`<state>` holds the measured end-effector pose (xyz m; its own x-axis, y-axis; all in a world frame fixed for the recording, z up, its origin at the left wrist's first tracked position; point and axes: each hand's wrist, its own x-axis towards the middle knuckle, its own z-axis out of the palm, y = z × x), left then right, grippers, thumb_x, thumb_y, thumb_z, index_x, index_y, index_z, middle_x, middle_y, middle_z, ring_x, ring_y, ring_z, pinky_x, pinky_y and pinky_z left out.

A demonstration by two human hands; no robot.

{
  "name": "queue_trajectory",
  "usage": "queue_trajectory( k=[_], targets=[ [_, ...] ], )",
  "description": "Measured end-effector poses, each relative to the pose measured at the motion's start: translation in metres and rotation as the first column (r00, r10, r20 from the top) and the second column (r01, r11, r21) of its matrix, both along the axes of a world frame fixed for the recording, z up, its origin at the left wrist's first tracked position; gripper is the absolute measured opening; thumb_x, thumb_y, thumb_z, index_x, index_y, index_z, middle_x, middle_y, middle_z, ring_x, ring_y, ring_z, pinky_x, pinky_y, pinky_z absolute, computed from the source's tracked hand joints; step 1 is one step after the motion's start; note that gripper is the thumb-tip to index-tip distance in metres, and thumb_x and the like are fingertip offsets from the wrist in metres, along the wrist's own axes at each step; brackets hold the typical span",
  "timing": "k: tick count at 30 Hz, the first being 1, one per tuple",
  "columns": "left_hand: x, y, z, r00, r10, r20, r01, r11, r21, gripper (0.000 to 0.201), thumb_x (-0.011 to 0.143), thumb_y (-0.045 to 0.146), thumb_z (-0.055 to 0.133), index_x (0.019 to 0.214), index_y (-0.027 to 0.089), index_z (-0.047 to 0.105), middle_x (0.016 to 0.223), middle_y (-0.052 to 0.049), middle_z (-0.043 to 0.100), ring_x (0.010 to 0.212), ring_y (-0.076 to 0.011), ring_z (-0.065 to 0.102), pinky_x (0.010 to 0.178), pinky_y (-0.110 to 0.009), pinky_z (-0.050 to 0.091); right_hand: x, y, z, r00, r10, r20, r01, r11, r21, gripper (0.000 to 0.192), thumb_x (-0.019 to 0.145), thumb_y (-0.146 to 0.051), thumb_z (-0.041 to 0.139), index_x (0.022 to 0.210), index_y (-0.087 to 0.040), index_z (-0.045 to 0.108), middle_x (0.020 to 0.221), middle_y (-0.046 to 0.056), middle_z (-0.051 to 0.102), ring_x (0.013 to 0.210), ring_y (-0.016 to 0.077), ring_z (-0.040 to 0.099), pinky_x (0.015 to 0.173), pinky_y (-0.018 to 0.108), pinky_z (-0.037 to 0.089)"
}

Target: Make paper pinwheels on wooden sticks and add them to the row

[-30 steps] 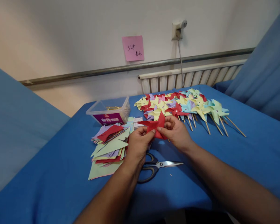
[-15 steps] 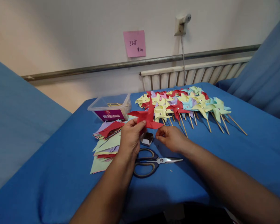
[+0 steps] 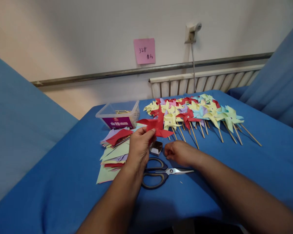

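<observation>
Head view: nearest, scissors (image 3: 171, 171) are laid; stacked paper sheets (image 3: 114, 152) are seemingly left unworked; by a small box (image 3: 155, 150), the right hand (image 3: 182, 152) is curled, any grasp indiscernible; a folded red paper pinwheel (image 3: 157, 125), apparently unmounted, is pinched by the left hand (image 3: 140, 143); beyond, stick-mounted pinwheels (image 3: 187, 117) look finished.

The left hand (image 3: 141, 144) pinches a red paper pinwheel head (image 3: 158, 124) near its lower side; the right hand (image 3: 182, 153), with fingers curled, is just beside a small open box (image 3: 154, 153), and whether it holds something cannot be seen; the scissors (image 3: 171, 171) lie on the blue-covered table (image 3: 70, 182); many pinwheels on sticks (image 3: 211, 116) lie behind, at right.
</observation>
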<state>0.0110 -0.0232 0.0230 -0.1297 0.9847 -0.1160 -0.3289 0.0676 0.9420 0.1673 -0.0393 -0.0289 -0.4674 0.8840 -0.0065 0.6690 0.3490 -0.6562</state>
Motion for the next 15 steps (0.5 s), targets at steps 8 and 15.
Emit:
queue_trajectory(
  k=[8, 15],
  targets=[
    [-0.0003, 0.0000, -0.0007, 1.000, 0.006, 0.015, -0.006, 1.000, -0.003, 0.025, 0.051, 0.022, 0.083, 0.067, 0.012, 0.066, 0.060, -0.001, 0.064, 0.050, -0.0085, 0.055, 0.054, -0.021, 0.045, 0.0042, -0.0006, -0.0013, 1.000, 0.010, 0.002, -0.010, 0.999, 0.032, 0.016, 0.071, -0.011, 0.063, 0.069, -0.025, 0.070, 0.064, -0.002, 0.068, 0.057, 0.0142, 0.055, 0.053, 0.025, 0.032],
    [-0.0010, 0.0012, -0.0033, 1.000, 0.028, 0.009, -0.028, 0.999, 0.019, 0.024, 0.053, 0.023, 0.082, 0.067, 0.013, 0.066, 0.059, 0.000, 0.063, 0.050, -0.0083, 0.054, 0.054, -0.021, 0.044, 0.0038, -0.0040, 0.0058, 0.996, 0.035, 0.087, -0.046, 0.992, 0.118, 0.017, 0.074, -0.014, 0.058, 0.069, -0.024, 0.070, 0.070, 0.002, 0.071, 0.062, 0.0172, 0.059, 0.055, 0.027, 0.034]
  ],
)
